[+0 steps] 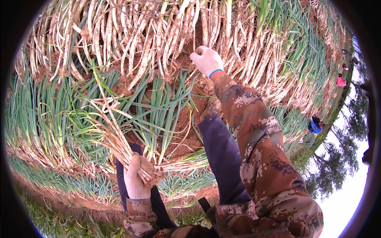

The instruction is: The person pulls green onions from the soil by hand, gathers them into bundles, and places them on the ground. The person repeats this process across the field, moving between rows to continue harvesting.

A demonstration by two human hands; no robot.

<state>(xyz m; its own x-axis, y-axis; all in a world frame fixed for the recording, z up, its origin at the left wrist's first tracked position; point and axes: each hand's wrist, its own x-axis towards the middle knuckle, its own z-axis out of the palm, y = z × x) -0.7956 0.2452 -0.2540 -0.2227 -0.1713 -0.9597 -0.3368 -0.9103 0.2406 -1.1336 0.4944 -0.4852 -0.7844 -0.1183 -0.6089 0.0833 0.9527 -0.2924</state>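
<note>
My left hand (138,175), in a white knit glove, grips a bunch of long green onions (119,145) near the root end. Their soil-streaked white stalks slant up and left to green leaves, and the roots stick out past my fingers. Farther out, my right hand (207,61), also gloved, is curled at the root ends of a thick row of pulled green onions (143,44). Whether a stalk is inside those fingers cannot be seen. Between my hands, loose green leaves (157,110) lie across reddish soil (184,131).
My dark trouser leg (221,157) and muddy shoe (210,110) stand between the rows. More green onions (35,113) lie along the left. Far right are people in blue (315,125) and pink (341,80) clothing, plus trees (333,160).
</note>
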